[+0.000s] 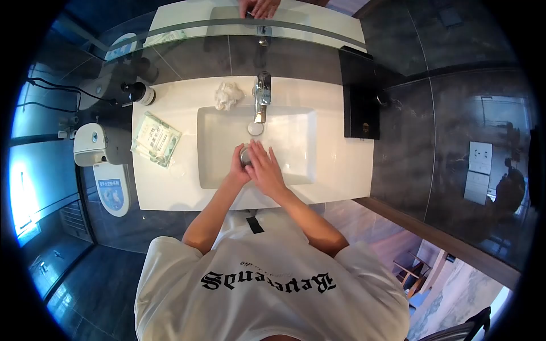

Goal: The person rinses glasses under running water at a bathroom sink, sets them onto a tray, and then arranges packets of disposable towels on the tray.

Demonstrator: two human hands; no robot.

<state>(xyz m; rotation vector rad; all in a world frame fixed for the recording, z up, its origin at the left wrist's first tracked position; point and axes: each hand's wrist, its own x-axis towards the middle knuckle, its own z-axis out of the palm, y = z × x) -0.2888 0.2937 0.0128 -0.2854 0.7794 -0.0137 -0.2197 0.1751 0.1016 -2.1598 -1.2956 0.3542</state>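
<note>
Over the white sink basin [213,122], my left hand [238,170] is closed around a small round object [245,156]. It has a grey, metallic-looking top, and its kind is hard to make out. My right hand [265,170] lies over the right side of that object with its fingers stretched out flat, covering part of it. Just beyond my fingertips is the round drain plug [255,129]. The chrome faucet [262,96] stands above it at the back of the basin, and no water stream can be seen.
A white mesh bath puff [228,96] sits left of the faucet. Farther left are a dark bottle [139,93] and a green-and-white packet [156,139]. A black box [362,108] is at the counter's right end. A mirror [199,27] runs along the back; a toilet [94,145] stands left.
</note>
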